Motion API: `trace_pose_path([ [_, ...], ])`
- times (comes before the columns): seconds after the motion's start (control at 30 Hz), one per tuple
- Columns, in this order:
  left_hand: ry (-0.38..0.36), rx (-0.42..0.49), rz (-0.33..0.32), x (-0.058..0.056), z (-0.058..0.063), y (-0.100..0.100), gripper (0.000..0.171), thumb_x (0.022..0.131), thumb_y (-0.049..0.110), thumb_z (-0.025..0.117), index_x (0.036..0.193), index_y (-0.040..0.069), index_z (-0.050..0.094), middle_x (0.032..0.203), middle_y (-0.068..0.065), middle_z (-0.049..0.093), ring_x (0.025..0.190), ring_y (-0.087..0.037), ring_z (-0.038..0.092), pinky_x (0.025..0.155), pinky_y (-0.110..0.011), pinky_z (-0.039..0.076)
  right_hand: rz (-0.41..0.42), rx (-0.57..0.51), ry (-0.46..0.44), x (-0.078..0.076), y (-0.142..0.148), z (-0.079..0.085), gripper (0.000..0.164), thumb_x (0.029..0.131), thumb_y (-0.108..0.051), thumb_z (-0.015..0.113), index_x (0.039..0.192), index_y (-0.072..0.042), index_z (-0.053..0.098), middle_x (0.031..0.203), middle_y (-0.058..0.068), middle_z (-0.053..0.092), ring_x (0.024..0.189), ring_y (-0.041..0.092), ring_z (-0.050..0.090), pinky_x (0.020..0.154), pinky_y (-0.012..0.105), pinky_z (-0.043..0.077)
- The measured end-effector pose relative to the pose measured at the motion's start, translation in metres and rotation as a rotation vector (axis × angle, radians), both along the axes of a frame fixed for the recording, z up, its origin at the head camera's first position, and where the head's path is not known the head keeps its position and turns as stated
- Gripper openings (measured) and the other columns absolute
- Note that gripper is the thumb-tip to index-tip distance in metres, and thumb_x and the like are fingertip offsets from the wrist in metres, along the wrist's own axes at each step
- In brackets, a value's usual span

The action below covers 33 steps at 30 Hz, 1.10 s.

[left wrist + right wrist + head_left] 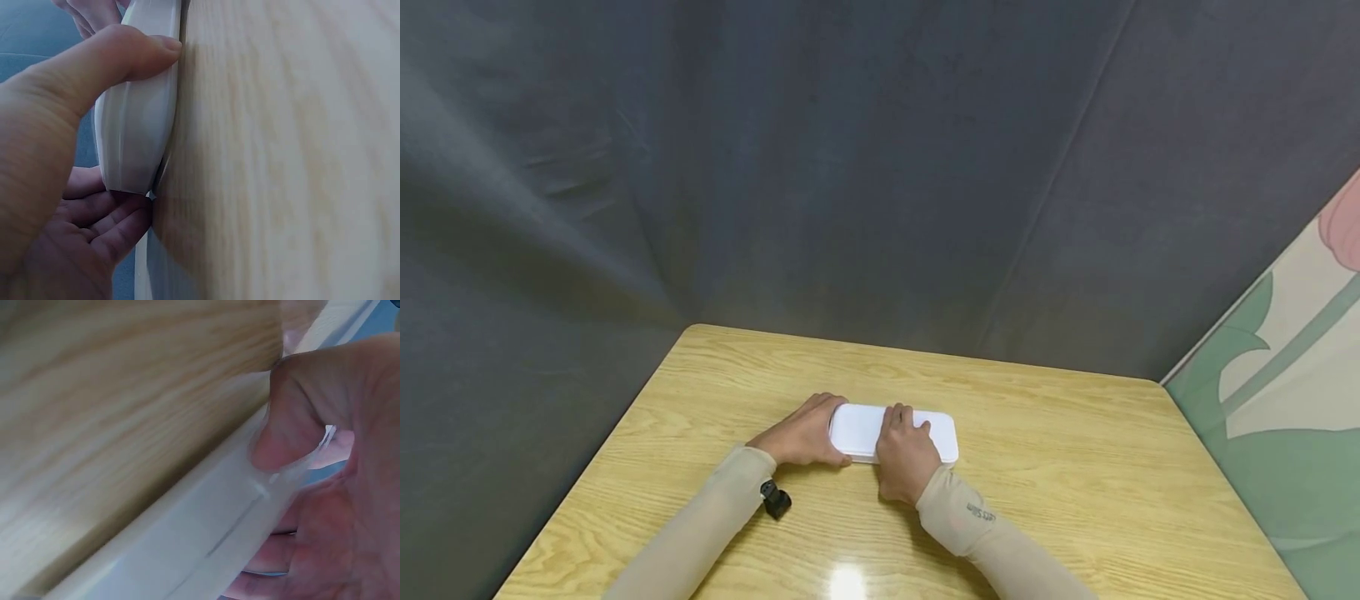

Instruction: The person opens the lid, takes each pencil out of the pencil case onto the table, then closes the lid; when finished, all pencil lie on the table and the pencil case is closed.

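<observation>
A white oblong box [859, 427] with rounded corners lies flat on the wooden table. My left hand [807, 433] grips its left end: in the left wrist view the thumb presses the long near side of the box [139, 134], and the fingers curl about the end. Across the top, right of the middle, lie the fingers of my right hand [907, 460]. Its thumb pushes against the near side of the box [181, 540] in the right wrist view, just beside a thin seam. The inside of the box is hidden.
The pale wooden table [1060, 467] extends around the box on all sides. A dark grey curtain [865, 183] hangs behind and to the left. At the right is a flower-patterned cloth [1292, 400]. A small black device [775, 500] sits at the left wrist.
</observation>
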<state>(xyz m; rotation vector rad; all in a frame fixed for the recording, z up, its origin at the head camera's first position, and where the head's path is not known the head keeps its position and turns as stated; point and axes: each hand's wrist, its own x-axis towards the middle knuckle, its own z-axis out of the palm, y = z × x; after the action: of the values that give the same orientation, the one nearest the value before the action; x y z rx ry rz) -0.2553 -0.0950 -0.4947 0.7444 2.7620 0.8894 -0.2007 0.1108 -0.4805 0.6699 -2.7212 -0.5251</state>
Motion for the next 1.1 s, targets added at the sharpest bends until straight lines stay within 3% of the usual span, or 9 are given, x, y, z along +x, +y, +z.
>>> trace_pose_path([
  [0.2,-0.013,0.001,-0.001,0.002,-0.005,0.001,0.095,0.066,0.041,0.093,0.143,0.006,0.050,0.135,-0.008,0.057,0.112,-0.018,0.053,0.093,-0.036,0.051,-0.019,-0.030,-0.069,0.004,0.002,0.002,0.088,0.065,-0.039,0.075,0.134,0.013,0.058,0.127,0.028,0.066,0.115,0.038,0.064,0.078,0.051,0.063],
  [0.37,-0.031,0.005,-0.010,0.004,-0.008,0.001,0.098,0.068,0.041,0.092,0.147,0.005,0.046,0.137,-0.008,0.055,0.114,-0.018,0.053,0.094,-0.037,0.051,0.018,-0.133,-0.173,0.003,0.013,0.008,0.086,0.067,-0.034,0.076,0.137,0.012,0.055,0.129,0.026,0.065,0.117,0.038,0.064,0.081,0.048,0.063],
  [0.5,-0.050,0.019,-0.022,0.003,-0.008,0.001,0.100,0.071,0.040,0.091,0.151,0.007,0.042,0.140,-0.008,0.053,0.116,-0.019,0.051,0.097,-0.039,0.050,0.121,-0.246,-0.232,-0.004,0.035,0.013,0.071,0.076,-0.027,0.075,0.138,0.005,0.057,0.132,0.021,0.065,0.121,0.037,0.063,0.094,0.046,0.060],
  [0.57,-0.059,0.024,-0.027,0.003,-0.007,0.001,0.103,0.071,0.041,0.091,0.154,0.008,0.039,0.143,-0.008,0.051,0.120,-0.020,0.050,0.101,-0.040,0.049,0.201,-0.338,-0.260,-0.009,0.048,0.016,0.066,0.078,-0.023,0.077,0.137,0.001,0.059,0.134,0.020,0.066,0.126,0.038,0.061,0.105,0.048,0.054],
  [0.67,-0.079,0.040,-0.030,0.001,-0.006,0.000,0.109,0.071,0.041,0.091,0.157,0.008,0.034,0.148,-0.010,0.047,0.128,-0.023,0.048,0.108,-0.044,0.047,0.279,-0.485,-0.306,-0.014,0.069,0.018,0.061,0.081,-0.022,0.080,0.135,-0.004,0.062,0.135,0.016,0.066,0.132,0.041,0.057,0.112,0.053,0.047],
  [0.87,-0.132,0.045,0.017,0.000,-0.004,-0.004,0.117,0.070,0.053,0.090,0.161,0.014,0.028,0.159,-0.011,0.040,0.144,-0.027,0.041,0.117,-0.050,0.041,0.277,-0.700,-0.427,-0.014,0.106,0.020,0.053,0.083,-0.015,0.083,0.133,-0.012,0.067,0.136,0.009,0.067,0.134,0.037,0.056,0.109,0.055,0.049],
  [1.1,-0.135,0.045,0.078,0.002,0.002,-0.006,0.110,0.069,0.059,0.088,0.156,0.014,0.039,0.155,-0.009,0.045,0.143,-0.027,0.040,0.116,-0.051,0.041,0.285,-0.815,-0.421,-0.014,0.125,0.021,0.038,0.080,-0.005,0.084,0.115,-0.018,0.075,0.125,0.001,0.071,0.121,0.025,0.065,0.101,0.050,0.055],
])
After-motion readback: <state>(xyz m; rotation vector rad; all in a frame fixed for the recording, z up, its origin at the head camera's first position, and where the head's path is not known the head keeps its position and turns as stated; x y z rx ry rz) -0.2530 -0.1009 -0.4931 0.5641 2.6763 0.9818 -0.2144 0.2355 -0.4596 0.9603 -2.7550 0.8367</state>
